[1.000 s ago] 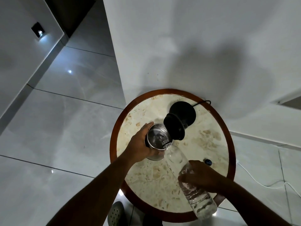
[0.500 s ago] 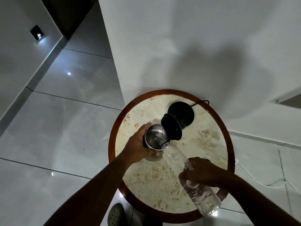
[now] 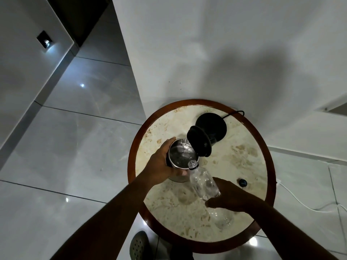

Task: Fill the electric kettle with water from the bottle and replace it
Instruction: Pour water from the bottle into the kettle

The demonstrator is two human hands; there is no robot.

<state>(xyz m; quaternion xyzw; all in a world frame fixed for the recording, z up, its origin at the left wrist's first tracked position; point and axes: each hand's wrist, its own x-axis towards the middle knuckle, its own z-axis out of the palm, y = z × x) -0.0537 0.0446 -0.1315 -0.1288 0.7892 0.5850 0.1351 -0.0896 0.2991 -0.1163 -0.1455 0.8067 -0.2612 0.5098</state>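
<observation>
Kettle (image 3: 183, 156) sat on the table (image 3: 249, 175), just off its base (image 3: 211, 126) on the near side, lid (image 3: 199, 142) flipped up. Compared to a second earlier the bottle (image 3: 206, 186) looked nearly drained (barely any water left in the raised bottom end), and it was tipped steeper, mouth hanging over the kettle's near rim. So I'd say the pour was about done and putting the kettle back on the base comes next. Left hand (image 3: 163, 166) was wrapped around the kettle's left side, steadying it. Right hand (image 3: 231, 197) was clamped on the bottle's middle, near side of the kettle, forearm coming in low. Cap (image 3: 242, 182) lay right of the kettle.
</observation>
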